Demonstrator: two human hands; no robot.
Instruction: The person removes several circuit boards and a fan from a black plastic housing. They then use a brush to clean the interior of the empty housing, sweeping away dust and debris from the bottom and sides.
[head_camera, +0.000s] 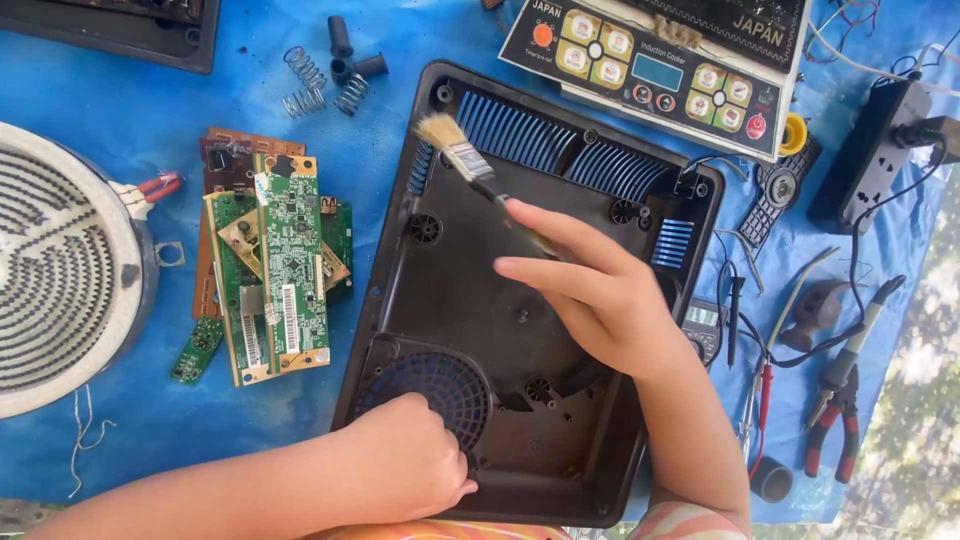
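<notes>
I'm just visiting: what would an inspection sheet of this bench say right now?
Surface: blue sheet covers the bench.
Job's things: black plastic casing, open and empty; paintbrush with bristles at its vented edge.
Clutter: circuit boards, springs, round heating coil, control panel, pliers.
Hands: right hand holds the paintbrush; left hand rests on the casing's round grille.
Cables: black cord runs to a power strip.
Surroundings: nothing seen.

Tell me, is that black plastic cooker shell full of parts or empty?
Empty: the black shell shows only bare ribs, vents and a fan grille. Circuit boards lie outside on the blue sheet.
</notes>
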